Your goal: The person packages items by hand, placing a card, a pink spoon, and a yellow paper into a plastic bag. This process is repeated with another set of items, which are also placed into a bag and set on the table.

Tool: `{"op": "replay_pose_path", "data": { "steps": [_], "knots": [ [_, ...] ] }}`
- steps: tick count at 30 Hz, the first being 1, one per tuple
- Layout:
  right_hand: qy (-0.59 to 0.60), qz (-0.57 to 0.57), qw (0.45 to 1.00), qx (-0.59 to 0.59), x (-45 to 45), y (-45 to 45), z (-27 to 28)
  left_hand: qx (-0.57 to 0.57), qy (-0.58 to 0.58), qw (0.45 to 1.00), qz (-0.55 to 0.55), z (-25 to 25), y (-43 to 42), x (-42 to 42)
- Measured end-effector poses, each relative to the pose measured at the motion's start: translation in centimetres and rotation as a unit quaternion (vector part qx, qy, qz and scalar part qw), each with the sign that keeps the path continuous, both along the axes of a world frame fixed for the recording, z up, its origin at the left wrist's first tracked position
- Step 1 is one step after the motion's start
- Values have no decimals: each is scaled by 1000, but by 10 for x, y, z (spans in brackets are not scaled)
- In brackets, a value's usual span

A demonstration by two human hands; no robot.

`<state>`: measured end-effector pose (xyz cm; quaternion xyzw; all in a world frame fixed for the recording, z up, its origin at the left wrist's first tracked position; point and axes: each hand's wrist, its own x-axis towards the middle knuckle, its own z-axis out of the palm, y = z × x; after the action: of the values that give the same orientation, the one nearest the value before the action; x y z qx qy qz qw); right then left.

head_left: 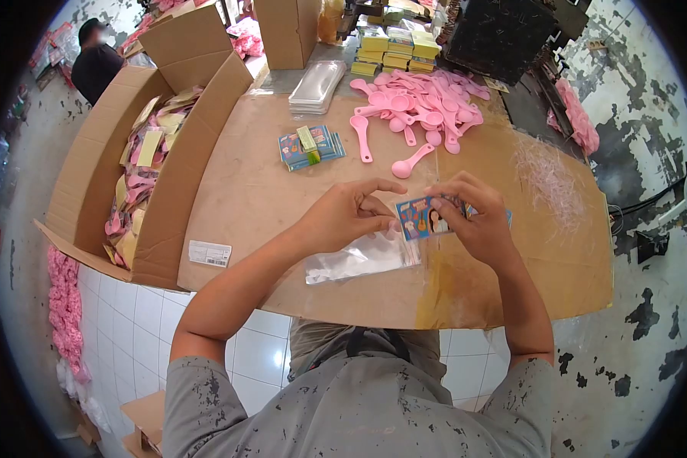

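My right hand [472, 217] pinches a blue printed card [418, 219] with small coloured pictures, thumb in front. More blue edge shows at the hand's right side, so there may be several cards. Facing it is my left hand [351, 214], index finger stretched out and apart from the thumb. The thumb tip is close to the upper edge of a clear plastic bag [351, 263] lying flat on the cardboard-covered table [244, 191]. Whether the thumb touches the bag I cannot tell.
A stack of blue cards [290, 149] lies ahead, near clear bags [313, 88]. Pink spoons [435, 107] are piled beyond my hands, with yellow card stacks [395, 47] behind. A large carton [183, 179] stands left. Clear shreds [549, 179] lie right. A person [95, 65] is at far left.
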<state>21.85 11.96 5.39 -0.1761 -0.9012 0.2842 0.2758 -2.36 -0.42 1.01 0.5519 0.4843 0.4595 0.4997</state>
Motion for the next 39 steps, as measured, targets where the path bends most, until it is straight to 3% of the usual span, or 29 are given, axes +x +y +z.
{"op": "replay_pose_path", "data": {
  "steps": [5,8,11,14,16,18,20,23,26,29,30,32,35,39],
  "knots": [
    [201,-73,963,-167,-15,-6,-14,-5,-56,998,17,2,-1,2],
    [170,-55,969,-168,-9,-8,-21,-7,-63,997,33,-1,1,0],
    [64,-20,989,-134,-1,-6,-14,11,-67,997,30,-3,1,1],
    [-22,37,999,-20,-5,-2,-3,35,-14,999,20,-5,0,4],
    [0,25,986,-167,-12,-10,-13,44,59,997,6,0,-3,7],
    [61,-4,964,-259,-21,-16,-25,47,54,997,2,0,-4,10],
    [159,-48,941,-296,-28,-17,-33,41,9,999,23,-2,-2,10],
    [109,-48,950,-290,-21,-5,-29,18,-78,995,60,-7,2,8],
    [16,98,993,-57,-23,6,-31,13,-51,997,57,-3,2,1],
    [-14,43,991,-123,-36,27,-25,23,-18,997,77,-8,3,4],
    [-32,5,999,29,-40,41,-35,22,-24,996,80,-8,3,4],
    [-63,-72,941,326,-44,71,-68,10,-22,996,81,-5,3,4],
    [-146,-78,941,296,-46,72,-72,-4,-16,996,83,-4,4,0],
    [-146,-71,966,200,-36,51,-55,-6,-26,995,98,-6,5,-2]
  ]
}}
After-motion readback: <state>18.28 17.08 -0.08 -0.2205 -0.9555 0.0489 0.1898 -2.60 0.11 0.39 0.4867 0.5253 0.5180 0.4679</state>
